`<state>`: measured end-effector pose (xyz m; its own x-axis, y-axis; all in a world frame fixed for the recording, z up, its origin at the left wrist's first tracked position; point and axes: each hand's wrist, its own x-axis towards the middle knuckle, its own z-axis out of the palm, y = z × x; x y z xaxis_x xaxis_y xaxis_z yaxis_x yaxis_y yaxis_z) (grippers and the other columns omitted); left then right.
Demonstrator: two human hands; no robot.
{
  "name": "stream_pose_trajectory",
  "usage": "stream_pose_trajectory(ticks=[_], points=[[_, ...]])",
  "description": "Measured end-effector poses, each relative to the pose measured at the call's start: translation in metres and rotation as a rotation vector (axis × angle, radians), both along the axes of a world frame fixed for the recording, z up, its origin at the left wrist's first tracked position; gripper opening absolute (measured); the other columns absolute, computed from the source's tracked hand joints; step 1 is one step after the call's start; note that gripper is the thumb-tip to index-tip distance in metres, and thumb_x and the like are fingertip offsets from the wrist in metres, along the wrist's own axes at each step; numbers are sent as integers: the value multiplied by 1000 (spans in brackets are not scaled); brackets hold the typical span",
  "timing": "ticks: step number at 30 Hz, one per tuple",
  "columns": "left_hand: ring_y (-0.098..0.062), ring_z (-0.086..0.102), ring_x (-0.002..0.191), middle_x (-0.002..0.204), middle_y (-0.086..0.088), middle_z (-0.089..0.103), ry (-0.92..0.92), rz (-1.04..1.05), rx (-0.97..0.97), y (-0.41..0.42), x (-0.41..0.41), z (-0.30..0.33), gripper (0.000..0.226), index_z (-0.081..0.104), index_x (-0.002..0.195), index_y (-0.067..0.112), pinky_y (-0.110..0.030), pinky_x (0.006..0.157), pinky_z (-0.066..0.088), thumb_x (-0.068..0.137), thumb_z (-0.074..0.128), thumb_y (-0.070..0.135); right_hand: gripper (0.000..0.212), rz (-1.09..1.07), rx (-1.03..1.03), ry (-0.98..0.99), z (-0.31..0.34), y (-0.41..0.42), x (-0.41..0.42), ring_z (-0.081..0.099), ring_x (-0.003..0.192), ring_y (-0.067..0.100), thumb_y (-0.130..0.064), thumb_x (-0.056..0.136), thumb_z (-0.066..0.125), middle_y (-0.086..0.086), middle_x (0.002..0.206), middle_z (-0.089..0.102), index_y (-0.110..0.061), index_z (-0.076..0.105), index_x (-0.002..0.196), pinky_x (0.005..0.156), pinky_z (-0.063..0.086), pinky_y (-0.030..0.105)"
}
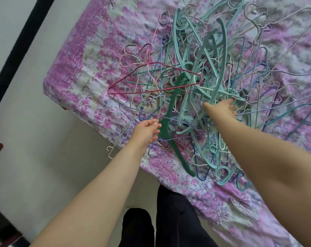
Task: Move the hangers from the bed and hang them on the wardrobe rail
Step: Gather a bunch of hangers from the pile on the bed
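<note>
Right hand (222,109) grips teal hangers (203,72) mid-frame; left hand (147,131), loosely open, should steady the tangle while lifting slowly.

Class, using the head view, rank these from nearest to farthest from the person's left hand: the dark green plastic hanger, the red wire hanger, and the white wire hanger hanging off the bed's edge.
From the left hand:
1. Dark green plastic hanger, right at its fingertips.
2. White wire hanger, lower left, over the bed edge.
3. Red wire hanger, farther up the pile.

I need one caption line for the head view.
Both hands reach into tangled plastic and wire hangers on a pink floral bedsheet.
</note>
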<state>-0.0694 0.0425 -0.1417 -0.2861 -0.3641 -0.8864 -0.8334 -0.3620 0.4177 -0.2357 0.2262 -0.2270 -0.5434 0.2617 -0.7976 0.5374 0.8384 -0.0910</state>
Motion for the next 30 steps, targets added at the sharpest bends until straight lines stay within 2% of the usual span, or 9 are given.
stream_pose_trajectory(ticks=[3, 6, 9, 11, 14, 17, 22, 27, 30], points=[[-16, 62, 94, 107, 0, 68, 16, 3, 11, 6, -2, 4, 14, 62, 105, 19, -32, 84, 52, 100, 50, 16, 120, -137, -87, -50, 5, 2, -5, 27, 138, 40, -57, 75, 66, 19, 157, 12, -8, -14, 149, 106, 35, 46], [-16, 61, 93, 105, -1, 68, 29, 16, 24, 13, -5, 10, 12, 62, 101, 20, -33, 83, 52, 100, 50, 16, 76, -216, -237, -19, 17, 3, -4, 56, 91, 28, -40, 83, 61, 14, 106, 55, -2, 33, 142, 71, 44, 33], [-15, 61, 93, 105, 1, 68, 49, 2, 27, 21, -7, 19, 17, 61, 113, 16, -31, 82, 51, 100, 50, 18, 45, -336, -408, -8, 25, 12, 6, 50, 72, 19, -36, 85, 60, 5, 86, 52, -5, 55, 117, 61, 38, 29], [-15, 61, 95, 106, 2, 67, 65, -23, 20, 26, -7, 27, 16, 60, 112, 17, -32, 84, 51, 100, 50, 19, 37, -464, -474, -22, 31, 21, 14, 49, 78, 19, -41, 84, 59, 4, 94, 52, -11, 58, 106, 67, 38, 32], [-15, 61, 102, 111, 1, 66, 85, -84, -9, 32, -9, 38, 10, 61, 103, 23, -30, 83, 50, 99, 53, 22, 22, -554, -535, -53, 38, 37, 26, 40, 60, 14, -39, 84, 56, 1, 72, 46, -18, 53, 78, 56, 32, 28], [-14, 59, 106, 117, 1, 63, 113, -159, -39, 40, -12, 47, 12, 61, 108, 22, -31, 87, 48, 96, 57, 24, 10, -624, -646, -156, 46, 52, 38, 35, 58, 14, -26, 87, 51, 0, 68, 38, -21, 51, 78, 54, 29, 27], [-9, 54, 98, 110, 5, 56, 168, -262, -53, 63, -20, 63, 29, 54, 124, 16, -21, 77, 41, 96, 57, 24, 19, -714, -845, -303, 62, 57, 60, 44, 61, 17, -9, 85, 38, 0, 67, 49, -17, 46, 70, 60, 31, 29], [-19, 47, 123, 145, -5, 43, 144, -487, -141, 77, -21, 70, 53, 42, 140, 20, -30, 99, 37, 93, 58, 40, 20, -714, -903, -225, 84, 52, 69, 43, 56, 14, -6, 86, 37, -2, 62, 56, -23, 47, 86, 53, 25, 25], [-27, 24, 143, 159, -6, 19, 29, -786, -277, 84, -23, 84, 71, 25, 150, 24, -43, 114, 25, 92, 44, 61, 28, -730, -931, -130, 100, 51, 70, 45, 63, 14, -3, 85, 41, 2, 74, 50, -27, 50, 97, 55, 31, 26]])
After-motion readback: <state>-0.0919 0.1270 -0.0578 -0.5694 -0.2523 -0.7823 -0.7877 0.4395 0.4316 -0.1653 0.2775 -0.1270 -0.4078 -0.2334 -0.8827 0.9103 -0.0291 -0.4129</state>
